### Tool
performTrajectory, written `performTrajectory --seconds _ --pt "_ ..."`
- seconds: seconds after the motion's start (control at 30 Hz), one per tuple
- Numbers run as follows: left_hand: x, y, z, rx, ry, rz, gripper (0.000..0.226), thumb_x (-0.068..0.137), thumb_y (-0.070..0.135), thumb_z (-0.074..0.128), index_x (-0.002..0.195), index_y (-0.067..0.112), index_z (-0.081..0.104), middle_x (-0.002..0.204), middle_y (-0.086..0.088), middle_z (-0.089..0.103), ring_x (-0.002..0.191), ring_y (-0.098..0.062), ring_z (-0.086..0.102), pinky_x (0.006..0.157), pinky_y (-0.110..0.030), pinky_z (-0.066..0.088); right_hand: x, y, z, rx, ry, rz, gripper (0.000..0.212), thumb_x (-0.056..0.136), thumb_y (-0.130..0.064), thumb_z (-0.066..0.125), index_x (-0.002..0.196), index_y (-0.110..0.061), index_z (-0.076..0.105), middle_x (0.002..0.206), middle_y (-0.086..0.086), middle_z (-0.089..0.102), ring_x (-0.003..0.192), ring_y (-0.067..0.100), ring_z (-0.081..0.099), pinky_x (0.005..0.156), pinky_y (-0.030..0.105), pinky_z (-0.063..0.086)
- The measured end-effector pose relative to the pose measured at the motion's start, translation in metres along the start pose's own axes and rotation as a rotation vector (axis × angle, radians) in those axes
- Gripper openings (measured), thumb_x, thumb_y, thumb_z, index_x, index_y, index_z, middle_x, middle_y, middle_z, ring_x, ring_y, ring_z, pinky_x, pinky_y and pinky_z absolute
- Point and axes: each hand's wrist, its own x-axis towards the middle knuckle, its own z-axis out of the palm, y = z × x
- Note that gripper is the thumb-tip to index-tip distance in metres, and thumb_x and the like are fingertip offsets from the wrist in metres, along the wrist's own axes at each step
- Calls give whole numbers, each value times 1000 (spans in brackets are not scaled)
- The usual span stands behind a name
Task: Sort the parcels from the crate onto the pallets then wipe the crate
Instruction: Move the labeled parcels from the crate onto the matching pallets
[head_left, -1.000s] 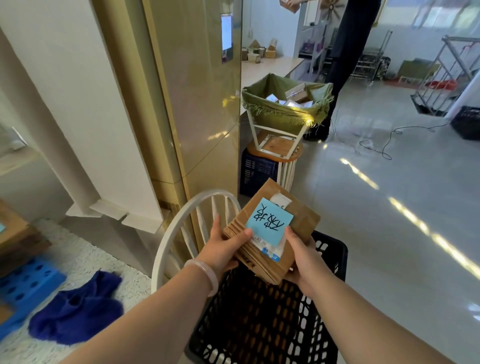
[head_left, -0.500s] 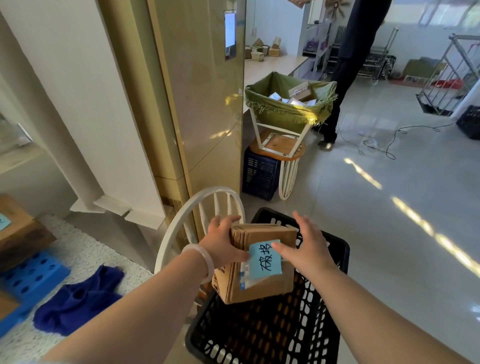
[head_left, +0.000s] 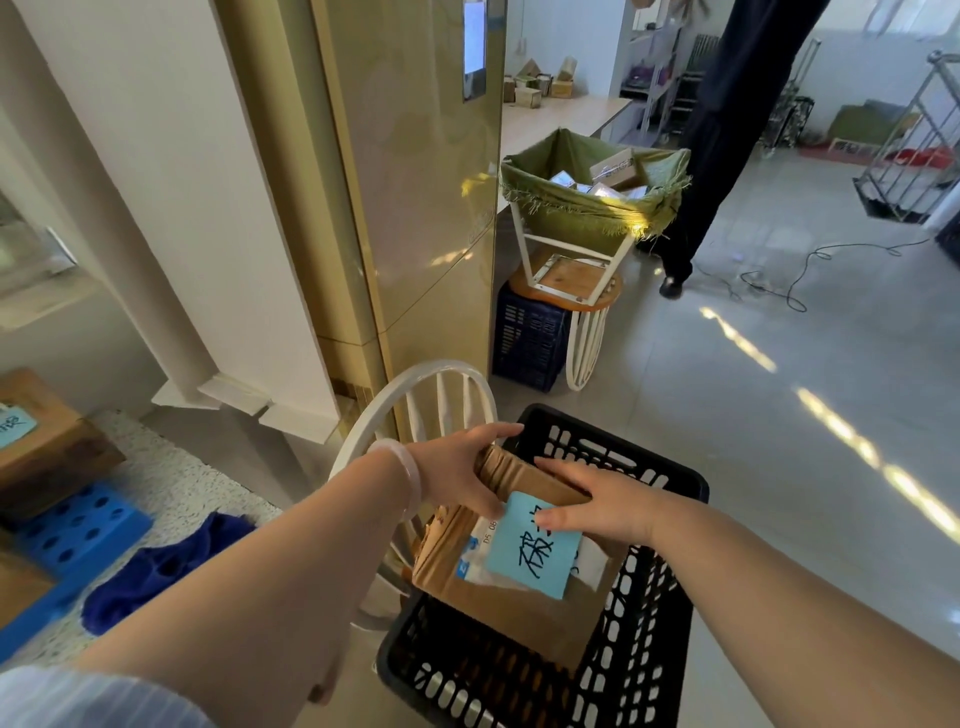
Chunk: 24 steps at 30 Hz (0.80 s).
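Note:
A brown cardboard parcel (head_left: 498, 597) with a white shipping label and a light blue handwritten note stands upright in the near left corner of the black plastic crate (head_left: 644, 613). My left hand (head_left: 462, 467) grips the parcel's top left edge, with a pale bangle on the wrist. My right hand (head_left: 597, 501) rests on its top right edge, thumb touching the blue note. A blue pallet (head_left: 67, 540) lies at the far left on the speckled mat, carrying another brown parcel (head_left: 47, 447) with a blue note.
A dark blue cloth (head_left: 166, 566) lies on the mat beside the pallet. A white chair back (head_left: 415, 395) stands left of the crate against a gold cabinet (head_left: 415, 182). Beyond are a green sack of parcels (head_left: 587, 192) on stools and a person's dark legs (head_left: 711, 156).
The parcel was held up flat above the crate, then turned upright and lowered into the crate's near left corner. Both hands stayed on it and moved to its top edge.

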Motion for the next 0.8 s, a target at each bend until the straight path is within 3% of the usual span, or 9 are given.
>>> performTrajectory --seconds 0.07,0.17,0.33,0.43,0.5,0.57,0.67,0.8 --pt "0 -2 1 -98 34 -8 95 82 19 74 147 54 14 137 10 42 128 -25 51 104 -42 45 1 0 2 68 20 24 75 77 -63 68 142 -43 34 108 -13 68 103 10 65 101 44 48" --pt "4 -11 8 -192 251 15 84 84 28 73 146 53 21 150 6 38 135 -21 43 109 -45 41 0 3 5 211 104 61 61 82 -59 66 134 -43 37 104 -10 71 94 10 69 97 43 51" --pt "0 -30 32 -254 614 48 96 78 43 77 148 55 11 160 12 13 144 -22 28 113 -50 36 7 4 7 456 295 116 72 82 -62 65 143 -34 38 106 -8 70 96 16 67 95 44 51" --pt "-4 -41 49 -294 623 115 114 74 49 79 146 57 -9 162 9 0 149 -21 9 120 -48 21 17 -2 10 589 383 143 62 82 -67 60 132 -33 48 108 -7 69 105 22 63 101 49 46" --pt "-8 -44 57 -360 578 177 117 73 47 80 141 58 -15 160 9 6 147 -16 13 121 -39 19 22 -11 17 660 401 144 66 76 -73 61 126 -32 51 110 -6 68 109 24 62 102 51 45" --pt "-14 -47 59 -418 572 187 117 74 42 81 141 59 -13 157 13 10 144 -14 18 120 -38 22 27 -22 26 689 409 131 81 68 -78 63 133 -31 49 114 -6 68 108 23 62 99 50 48" --pt "-25 -60 50 -451 639 171 115 73 39 83 146 55 -5 154 12 17 141 -13 23 118 -39 27 29 -43 38 620 445 50 71 83 -64 62 143 -34 38 123 -6 63 108 17 59 96 44 49" --pt "-55 -84 36 -474 759 201 114 66 46 82 142 63 -2 149 18 22 140 -10 26 117 -41 31 28 -87 61 549 506 -185 73 94 -36 62 151 -43 17 129 -11 52 94 -1 58 62 17 51"
